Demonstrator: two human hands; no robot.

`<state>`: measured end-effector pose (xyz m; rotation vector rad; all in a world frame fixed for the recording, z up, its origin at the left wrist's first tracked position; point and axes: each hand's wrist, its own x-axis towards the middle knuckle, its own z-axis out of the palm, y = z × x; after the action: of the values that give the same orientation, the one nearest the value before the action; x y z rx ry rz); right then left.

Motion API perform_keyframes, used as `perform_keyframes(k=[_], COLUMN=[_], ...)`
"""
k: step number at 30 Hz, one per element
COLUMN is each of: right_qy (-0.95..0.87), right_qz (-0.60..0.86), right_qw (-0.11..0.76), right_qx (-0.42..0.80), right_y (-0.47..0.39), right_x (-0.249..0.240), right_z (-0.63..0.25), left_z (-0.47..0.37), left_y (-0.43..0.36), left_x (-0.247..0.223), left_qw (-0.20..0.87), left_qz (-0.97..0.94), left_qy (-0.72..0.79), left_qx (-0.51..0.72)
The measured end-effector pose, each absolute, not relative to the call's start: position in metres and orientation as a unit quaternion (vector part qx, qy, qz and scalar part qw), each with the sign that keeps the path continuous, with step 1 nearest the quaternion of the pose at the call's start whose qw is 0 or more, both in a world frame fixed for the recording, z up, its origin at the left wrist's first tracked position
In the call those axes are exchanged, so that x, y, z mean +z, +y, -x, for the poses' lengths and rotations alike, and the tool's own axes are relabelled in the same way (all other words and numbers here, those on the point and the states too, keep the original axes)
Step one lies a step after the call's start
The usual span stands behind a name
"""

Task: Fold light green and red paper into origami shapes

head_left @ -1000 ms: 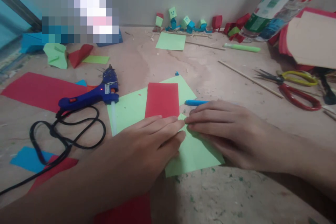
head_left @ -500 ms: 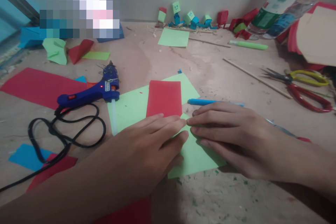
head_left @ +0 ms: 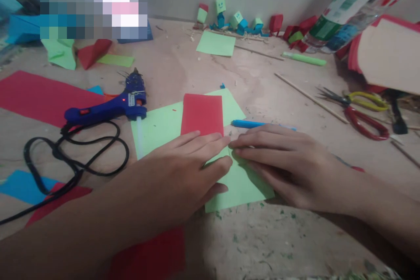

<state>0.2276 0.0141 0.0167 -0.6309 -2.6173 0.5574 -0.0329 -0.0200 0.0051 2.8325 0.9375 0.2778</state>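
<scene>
My left hand [head_left: 183, 168] lies with its fingers stretched out across a red paper rectangle [head_left: 202, 113] and the left part of a light green sheet [head_left: 241, 183]. Its fingers are a little apart. Opposite it, my right hand [head_left: 285, 157] rests on the same sheet, fingers extended and fingertips pressing near its upper edge. The two hands' fingertips almost meet, hiding that edge; whether the paper is creased there I cannot tell. Under the red paper is a larger light green sheet [head_left: 160, 127]. A blue pen [head_left: 247, 124] lies just beyond my right hand.
A blue glue gun [head_left: 108, 105] with a looped black cord [head_left: 120, 166] lies left. Pliers [head_left: 365, 118], a thin wooden stick [head_left: 310, 97] and a green pen [head_left: 305, 58] lie right. Small paper figures [head_left: 241, 22] line the wall beside a plastic bottle [head_left: 339, 15].
The view has shifted slightly, so things on the table sit a bit higher and further left. Both hands keep nearly the same place on the green paper.
</scene>
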Motion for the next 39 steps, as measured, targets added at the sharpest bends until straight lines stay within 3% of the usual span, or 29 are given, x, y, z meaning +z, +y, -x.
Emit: perform_keyframes(k=[7,16,25,31,39], right_qy=[-0.928,-0.944,-0.948,-0.932,-0.921], right_qz=[0.29,0.264,0.244,0.252,0.266], right_qw=[0.165,0.156,0.122,0.136,0.128], right_qx=[0.166,0.122,0.166,0.221,0.255], right_y=[0.011,0.014,0.018,0.027,0.026], right_x=[0.015,0.021,0.033,0.031,0.034], right_z=[-0.227,-0.227,-0.236,-0.242,-0.244], left_z=[0.03,0.028,0.03,0.037,0.037], left_y=[-0.022,-0.022,-0.02,-0.017,-0.013], left_x=[0.004,0.004,0.004,0.003,0.004], left_qw=[0.059,0.049,0.041,-0.053,-0.046], left_qz=[-0.941,-0.941,-0.943,-0.947,-0.955], left_qy=[0.316,0.324,0.321,0.313,0.286], left_qx=[0.111,0.087,0.072,0.046,0.058])
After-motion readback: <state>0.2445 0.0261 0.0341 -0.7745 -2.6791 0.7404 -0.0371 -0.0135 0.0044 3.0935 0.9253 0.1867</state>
